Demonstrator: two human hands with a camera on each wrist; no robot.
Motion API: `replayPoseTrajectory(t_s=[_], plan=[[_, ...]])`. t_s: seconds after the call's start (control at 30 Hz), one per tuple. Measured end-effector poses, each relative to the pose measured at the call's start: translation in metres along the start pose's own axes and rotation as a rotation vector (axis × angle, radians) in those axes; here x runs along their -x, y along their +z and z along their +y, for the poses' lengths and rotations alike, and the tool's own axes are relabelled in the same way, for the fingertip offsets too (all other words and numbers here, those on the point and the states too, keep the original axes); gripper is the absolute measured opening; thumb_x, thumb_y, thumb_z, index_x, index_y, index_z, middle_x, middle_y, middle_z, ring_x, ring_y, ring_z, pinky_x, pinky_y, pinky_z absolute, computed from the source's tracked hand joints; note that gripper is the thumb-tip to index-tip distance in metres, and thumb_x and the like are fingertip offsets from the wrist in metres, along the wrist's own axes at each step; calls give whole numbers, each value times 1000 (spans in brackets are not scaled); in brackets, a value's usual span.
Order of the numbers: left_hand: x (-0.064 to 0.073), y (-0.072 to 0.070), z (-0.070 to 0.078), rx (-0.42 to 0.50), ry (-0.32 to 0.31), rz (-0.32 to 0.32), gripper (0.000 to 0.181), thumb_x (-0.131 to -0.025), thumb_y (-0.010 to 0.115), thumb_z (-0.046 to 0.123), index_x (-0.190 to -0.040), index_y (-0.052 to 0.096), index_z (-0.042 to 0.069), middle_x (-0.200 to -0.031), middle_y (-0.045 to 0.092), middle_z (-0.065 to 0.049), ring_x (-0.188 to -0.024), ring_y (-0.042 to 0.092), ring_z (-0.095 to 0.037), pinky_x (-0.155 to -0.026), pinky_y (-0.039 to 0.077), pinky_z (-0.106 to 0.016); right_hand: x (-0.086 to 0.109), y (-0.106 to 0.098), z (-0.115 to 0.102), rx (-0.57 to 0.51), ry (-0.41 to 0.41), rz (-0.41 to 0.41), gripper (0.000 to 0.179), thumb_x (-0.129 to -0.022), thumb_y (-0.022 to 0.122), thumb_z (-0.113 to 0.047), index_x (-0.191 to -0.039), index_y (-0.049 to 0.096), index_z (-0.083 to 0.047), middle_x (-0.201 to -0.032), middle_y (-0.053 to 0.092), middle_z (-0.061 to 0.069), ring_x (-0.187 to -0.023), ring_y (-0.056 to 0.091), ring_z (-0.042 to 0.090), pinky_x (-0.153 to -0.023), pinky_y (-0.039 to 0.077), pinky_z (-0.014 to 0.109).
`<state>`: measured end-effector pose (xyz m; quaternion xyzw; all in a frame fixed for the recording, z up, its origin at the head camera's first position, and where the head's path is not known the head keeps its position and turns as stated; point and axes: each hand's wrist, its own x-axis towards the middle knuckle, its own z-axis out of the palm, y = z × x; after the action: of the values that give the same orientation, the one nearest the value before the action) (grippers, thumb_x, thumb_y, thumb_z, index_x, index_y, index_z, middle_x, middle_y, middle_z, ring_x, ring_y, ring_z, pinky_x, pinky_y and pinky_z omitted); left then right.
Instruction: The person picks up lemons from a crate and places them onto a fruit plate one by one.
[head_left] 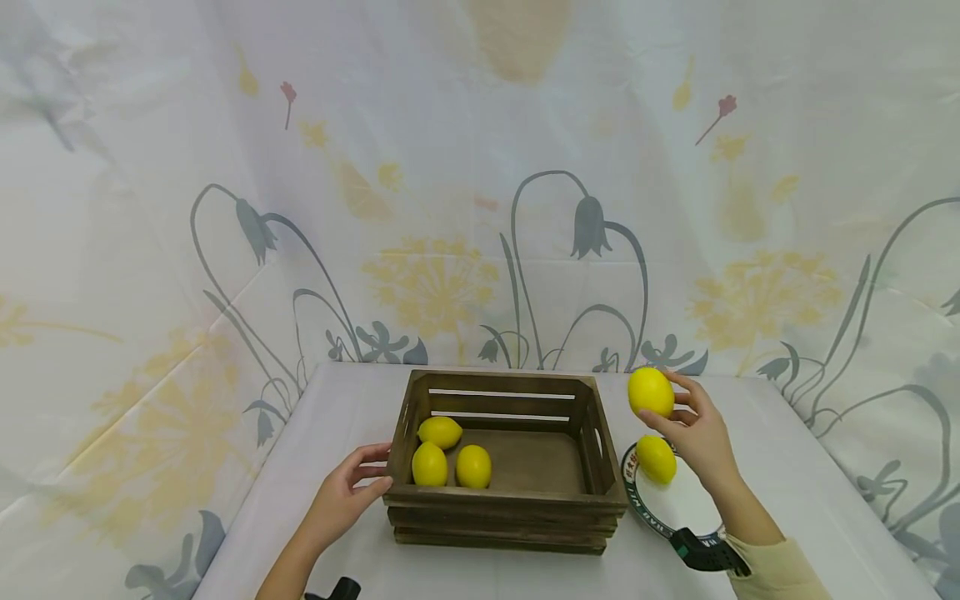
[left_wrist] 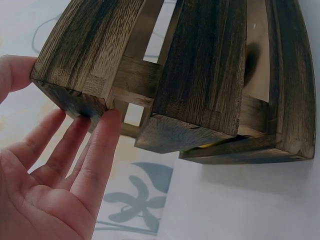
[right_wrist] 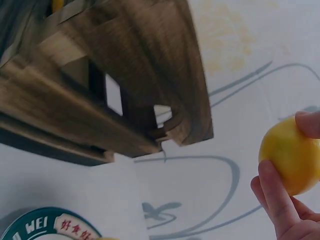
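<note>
A brown wooden crate (head_left: 506, 500) stands on the table with three lemons, one of them a lemon (head_left: 474, 467) near its front, in its left half. My left hand (head_left: 347, 497) holds the crate's left front corner; in the left wrist view, the thumb and fingertips (left_wrist: 107, 120) touch the upper slat. To the right of the crate, my right hand (head_left: 697, 429) grips another lemon (head_left: 650, 392), raised above the plate (head_left: 660, 521). The same held lemon (right_wrist: 290, 157) shows between thumb and fingers in the right wrist view. One more lemon (head_left: 656, 459) lies on the plate.
The plate has a dark green rim with lettering and sits close beside the crate's right end. A white cloth covers the table (head_left: 345, 400). Behind it hangs a flower-patterned curtain (head_left: 450, 208).
</note>
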<state>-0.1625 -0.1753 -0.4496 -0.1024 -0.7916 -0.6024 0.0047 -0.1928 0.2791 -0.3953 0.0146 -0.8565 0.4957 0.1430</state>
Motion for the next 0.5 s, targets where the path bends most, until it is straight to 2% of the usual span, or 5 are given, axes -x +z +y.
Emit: replayPoseTrajectory(t_s=[0.2,0.3,0.5], plan=[[-2,0,-3,-9,-8,8,42,-85,66,5,-125,53,1,-123,54,-14,-103,57,-27,-80,51,-26,9,-6,15,9,38,29,66,-86,68,-26,-140,35,-7,-115,48,21,-78,55,-3,-66,52,20],[-3,-1,-4,-15,-27,11,42,-84,67,6,-124,54,2,-122,55,-13,-103,57,-27,-81,51,-26,13,-10,24,20,77,52,68,-86,67,-28,-141,33,-8,-117,48,22,-78,53,-6,-66,50,19],[-2,0,-4,-13,-12,11,42,-85,67,6,-124,53,1,-123,54,-15,-104,57,-28,-80,51,-25,19,-16,43,39,153,91,71,-87,66,-31,-143,31,-7,-121,46,25,-76,49,-10,-65,45,12]])
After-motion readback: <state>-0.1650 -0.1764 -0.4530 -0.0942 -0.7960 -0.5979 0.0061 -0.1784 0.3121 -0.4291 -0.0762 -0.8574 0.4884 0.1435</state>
